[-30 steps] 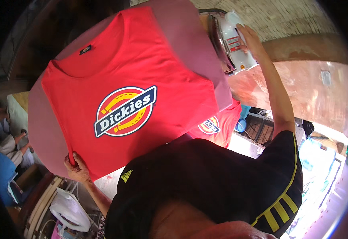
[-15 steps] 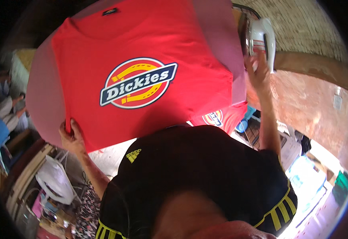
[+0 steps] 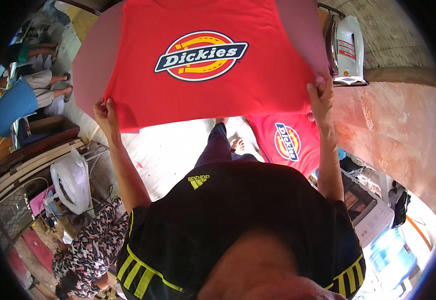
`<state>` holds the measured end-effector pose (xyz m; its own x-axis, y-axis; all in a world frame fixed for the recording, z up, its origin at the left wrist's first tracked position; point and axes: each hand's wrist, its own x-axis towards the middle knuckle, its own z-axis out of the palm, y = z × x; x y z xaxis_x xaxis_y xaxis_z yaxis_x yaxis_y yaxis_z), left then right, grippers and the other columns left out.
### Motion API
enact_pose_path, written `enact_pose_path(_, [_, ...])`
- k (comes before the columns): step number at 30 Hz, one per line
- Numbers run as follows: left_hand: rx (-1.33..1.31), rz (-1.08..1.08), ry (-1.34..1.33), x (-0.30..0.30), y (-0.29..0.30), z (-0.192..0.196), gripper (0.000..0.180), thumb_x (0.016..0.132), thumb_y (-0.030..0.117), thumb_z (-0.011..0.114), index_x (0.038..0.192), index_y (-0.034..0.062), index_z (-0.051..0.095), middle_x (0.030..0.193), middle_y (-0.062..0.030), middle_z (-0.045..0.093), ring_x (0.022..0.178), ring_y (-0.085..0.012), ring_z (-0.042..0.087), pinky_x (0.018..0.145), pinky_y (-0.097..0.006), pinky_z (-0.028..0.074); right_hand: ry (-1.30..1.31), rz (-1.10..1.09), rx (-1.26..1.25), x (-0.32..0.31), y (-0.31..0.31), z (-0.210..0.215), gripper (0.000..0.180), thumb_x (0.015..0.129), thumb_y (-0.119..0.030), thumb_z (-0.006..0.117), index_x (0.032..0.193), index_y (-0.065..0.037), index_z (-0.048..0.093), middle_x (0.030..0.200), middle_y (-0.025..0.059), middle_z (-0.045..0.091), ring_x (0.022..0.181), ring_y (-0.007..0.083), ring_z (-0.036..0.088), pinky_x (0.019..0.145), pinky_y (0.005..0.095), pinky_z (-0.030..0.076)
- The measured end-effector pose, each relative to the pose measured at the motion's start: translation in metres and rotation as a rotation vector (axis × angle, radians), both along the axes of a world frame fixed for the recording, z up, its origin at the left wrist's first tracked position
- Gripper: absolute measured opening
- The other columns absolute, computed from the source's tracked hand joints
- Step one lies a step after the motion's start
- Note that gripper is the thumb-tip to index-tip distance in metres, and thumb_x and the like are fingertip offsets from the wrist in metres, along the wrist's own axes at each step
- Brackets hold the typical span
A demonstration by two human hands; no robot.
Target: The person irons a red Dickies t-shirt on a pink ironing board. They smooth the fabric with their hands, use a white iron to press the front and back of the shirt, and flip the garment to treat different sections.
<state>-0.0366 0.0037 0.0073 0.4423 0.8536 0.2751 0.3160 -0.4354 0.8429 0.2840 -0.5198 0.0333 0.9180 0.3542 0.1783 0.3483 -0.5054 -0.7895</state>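
A red T-shirt (image 3: 208,75) with a round yellow, red and dark blue emblem lies flat on a pink padded board (image 3: 90,70). My left hand (image 3: 105,114) pinches the shirt's near left hem corner. My right hand (image 3: 320,97) grips the near right hem corner at the board's edge. A white clothes iron (image 3: 348,47) stands upright just beyond my right hand.
Another red shirt with the same emblem (image 3: 285,142) hangs below the board on the right. A white plastic bag (image 3: 73,182) sits at the left, with a person in patterned clothing (image 3: 85,247) below it. Other people (image 3: 23,85) are at the far left. An orange wall (image 3: 398,135) runs along the right.
My right hand has left the iron and taken the shirt's right hem corner. The left hand stays on the left corner. The view has shifted, bringing the board closer.
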Motion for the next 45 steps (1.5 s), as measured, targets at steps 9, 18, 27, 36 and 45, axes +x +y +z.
enact_pose_path(9, [-0.244, -0.024, -0.189, -0.016, 0.011, -0.001, 0.030, 0.093, 0.009, 0.067, 0.119, 0.0036, 0.053, 0.075, -0.0025, 0.062, 0.066, -0.0062, 0.053, 0.059, -0.021, 0.040, 0.264, 0.080, 0.338, 0.006, -0.005, 0.016, 0.048, 0.091, 0.003, 0.057, 0.135, -0.008, 0.042, 0.080, -0.0023, 0.052, 0.065, 0.0057, 0.043, 0.057, 0.0228, 0.037])
enact_pose_path(18, [0.163, 0.128, 0.136, -0.049, -0.031, -0.005, 0.029, 0.087, 0.013, 0.071, 0.112, 0.0031, 0.059, 0.088, -0.0103, 0.063, 0.077, -0.0181, 0.060, 0.067, -0.031, 0.046, 0.086, 0.005, 0.009, -0.025, -0.032, 0.002, 0.038, 0.089, 0.001, 0.057, 0.126, -0.004, 0.050, 0.078, 0.0041, 0.054, 0.068, 0.0157, 0.052, 0.062, 0.0315, 0.044])
enact_pose_path(27, [0.662, -0.315, 0.331, 0.154, -0.035, 0.025, 0.032, 0.092, 0.016, 0.060, 0.122, 0.0050, 0.057, 0.129, -0.0136, 0.054, 0.123, -0.0349, 0.048, 0.102, -0.050, 0.035, -0.624, 0.285, -0.179, 0.056, 0.114, 0.014, 0.016, 0.087, -0.003, 0.059, 0.102, -0.003, 0.061, 0.100, 0.0150, 0.061, 0.095, 0.0376, 0.058, 0.084, 0.0451, 0.047])
enact_pose_path(36, [0.727, -0.307, 0.452, 0.290, 0.050, 0.032, 0.056, 0.098, 0.043, 0.047, 0.139, 0.0045, 0.045, 0.149, -0.0115, 0.041, 0.139, -0.0330, 0.035, 0.112, -0.051, 0.026, -0.688, 0.026, -0.464, 0.173, 0.268, 0.013, 0.030, 0.094, -0.014, 0.052, 0.121, -0.016, 0.064, 0.129, 0.0077, 0.055, 0.113, 0.0361, 0.051, 0.100, 0.0462, 0.043])
enact_pose_path(45, [0.949, -0.250, 0.438, 0.304, 0.025, 0.038, 0.060, 0.094, 0.046, 0.056, 0.138, 0.0058, 0.047, 0.148, -0.0144, 0.040, 0.138, -0.0375, 0.033, 0.109, -0.056, 0.026, -0.607, 0.037, -0.051, 0.238, 0.256, -0.013, 0.018, 0.083, -0.016, 0.070, 0.097, -0.006, 0.070, 0.096, 0.0143, 0.068, 0.093, 0.0301, 0.066, 0.082, 0.0405, 0.052])
